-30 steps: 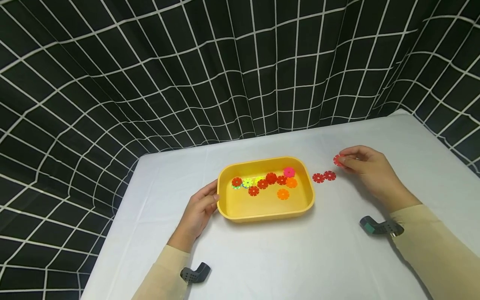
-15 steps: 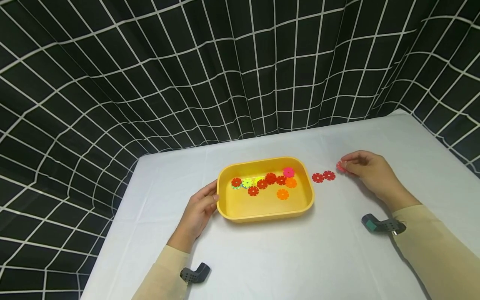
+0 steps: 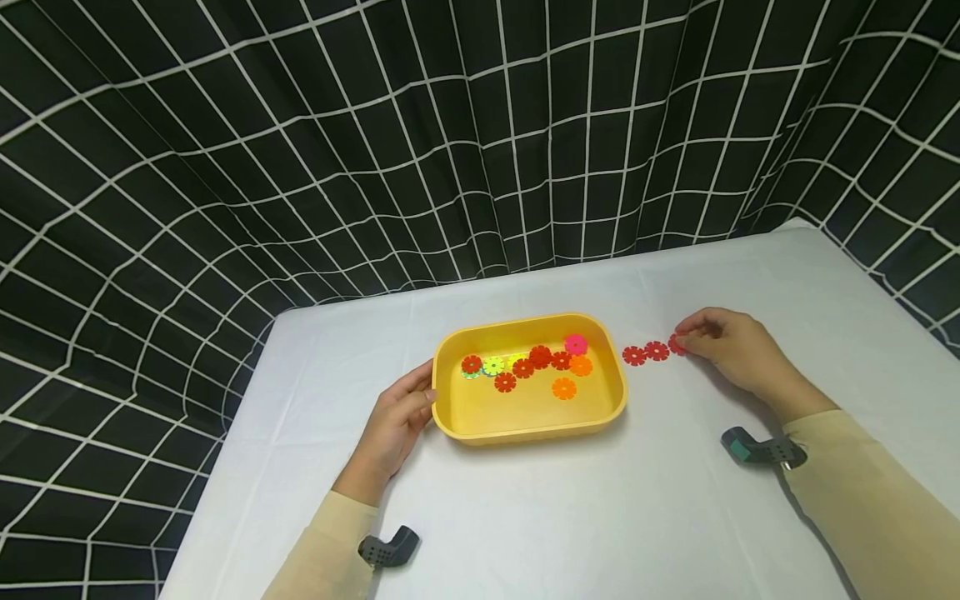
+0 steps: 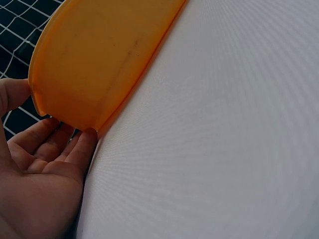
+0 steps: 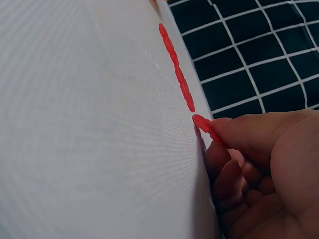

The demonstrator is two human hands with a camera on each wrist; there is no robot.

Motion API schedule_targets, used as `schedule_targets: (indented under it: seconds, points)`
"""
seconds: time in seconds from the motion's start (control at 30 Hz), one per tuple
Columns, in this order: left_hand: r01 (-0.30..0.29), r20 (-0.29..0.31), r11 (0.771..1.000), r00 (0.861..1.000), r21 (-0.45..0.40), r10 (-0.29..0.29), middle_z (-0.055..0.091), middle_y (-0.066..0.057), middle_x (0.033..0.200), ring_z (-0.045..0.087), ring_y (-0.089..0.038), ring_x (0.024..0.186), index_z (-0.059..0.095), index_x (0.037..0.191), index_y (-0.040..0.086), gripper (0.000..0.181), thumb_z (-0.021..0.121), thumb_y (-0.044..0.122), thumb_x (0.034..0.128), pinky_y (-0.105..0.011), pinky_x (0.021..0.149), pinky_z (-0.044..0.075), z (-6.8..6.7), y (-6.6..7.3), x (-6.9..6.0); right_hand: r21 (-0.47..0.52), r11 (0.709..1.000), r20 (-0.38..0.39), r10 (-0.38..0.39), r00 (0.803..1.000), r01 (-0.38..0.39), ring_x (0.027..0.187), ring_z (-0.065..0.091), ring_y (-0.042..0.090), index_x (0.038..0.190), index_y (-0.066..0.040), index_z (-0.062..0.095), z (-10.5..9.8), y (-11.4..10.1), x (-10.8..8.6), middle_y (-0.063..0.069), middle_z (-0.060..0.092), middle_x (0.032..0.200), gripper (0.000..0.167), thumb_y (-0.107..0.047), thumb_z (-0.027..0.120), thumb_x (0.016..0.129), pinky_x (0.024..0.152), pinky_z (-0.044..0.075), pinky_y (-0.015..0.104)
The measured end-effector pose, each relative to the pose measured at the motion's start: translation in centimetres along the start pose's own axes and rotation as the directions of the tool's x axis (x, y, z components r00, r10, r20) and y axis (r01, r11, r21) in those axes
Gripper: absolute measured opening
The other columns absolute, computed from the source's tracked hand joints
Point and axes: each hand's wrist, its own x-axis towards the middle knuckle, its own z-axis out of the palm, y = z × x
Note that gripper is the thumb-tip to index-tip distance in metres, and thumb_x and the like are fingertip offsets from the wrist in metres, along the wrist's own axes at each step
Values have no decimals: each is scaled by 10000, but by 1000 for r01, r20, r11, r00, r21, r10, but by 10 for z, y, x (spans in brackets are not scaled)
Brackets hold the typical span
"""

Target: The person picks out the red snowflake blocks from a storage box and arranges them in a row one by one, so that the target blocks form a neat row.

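My left hand grips the left end of a yellow plastic tray, thumb at the rim and fingertips against the outer wall, as the left wrist view shows. Between thumb and fingers, my right hand pinches a red notched snowflake disc, partly hidden by the thumb. Its free edge is low over the cloth, at the right end of a short row. That row is a red disc and a second red disc, flat and edge to edge. In the right wrist view the pinched disc is tilted.
Inside the tray lie several more discs: red ones, orange ones, a pink one and yellow-green ones. A white cloth covers the table. Behind it hangs a black curtain with a white grid.
My right hand has come down and slightly left with the red disc, bringing it up to the end of the row. The left hand and tray have stayed put.
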Motion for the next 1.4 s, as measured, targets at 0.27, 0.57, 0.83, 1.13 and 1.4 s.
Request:
schedule_targets:
  seconds: [0.27, 0.57, 0.83, 1.13, 1.4]
  points:
    - [-4, 15, 1000, 1000, 10, 3, 493, -152, 1635, 467, -303, 1501, 505, 1591, -34, 565, 568, 11, 1031, -345, 1140, 482, -1, 1, 0, -12, 1000, 3, 13, 1000, -13, 989, 580, 353, 1216, 13, 712, 1, -2, 0, 142, 699, 1039, 265, -186, 742, 1044, 861, 526, 456]
    - [-1, 16, 1000, 1000, 3, 1, 492, -141, 1637, 472, -272, 1497, 496, 1598, -30, 573, 567, 8, 1031, -354, 1152, 471, -2, 0, -1, -27, 999, -6, 31, 999, -32, 1032, 579, 383, 1203, 11, 714, 1, -4, 0, 176, 701, 1087, 322, -284, 719, 1072, 884, 547, 521]
    - [-1, 17, 1000, 1000, 5, 1, 497, -145, 1632, 482, -284, 1490, 499, 1594, -31, 570, 569, 11, 1030, -356, 1146, 478, -1, 1, -1, -6, 999, -17, 45, 999, -45, 1118, 569, 448, 1239, 38, 691, -1, -3, -1, 237, 686, 1163, 388, -323, 650, 1103, 968, 547, 646]
    - [-2, 14, 1000, 1000, -2, 2, 501, -152, 1628, 489, -281, 1485, 500, 1592, -36, 563, 562, -1, 1034, -356, 1147, 476, 0, 2, -1, 56, 998, -23, 35, 999, -33, 1069, 613, 395, 1303, 28, 668, -4, -2, -2, 238, 676, 1215, 417, -343, 588, 1131, 882, 602, 381]
    - [2, 2, 1000, 1000, 1, -2, 507, -151, 1623, 488, -281, 1485, 501, 1591, -37, 562, 558, -11, 1033, -351, 1145, 478, 2, 3, -1, 191, 978, -14, 86, 996, -82, 1104, 614, 371, 1415, 34, 604, -7, -3, -3, 237, 643, 1298, 618, -511, 515, 1136, 746, 517, 118]
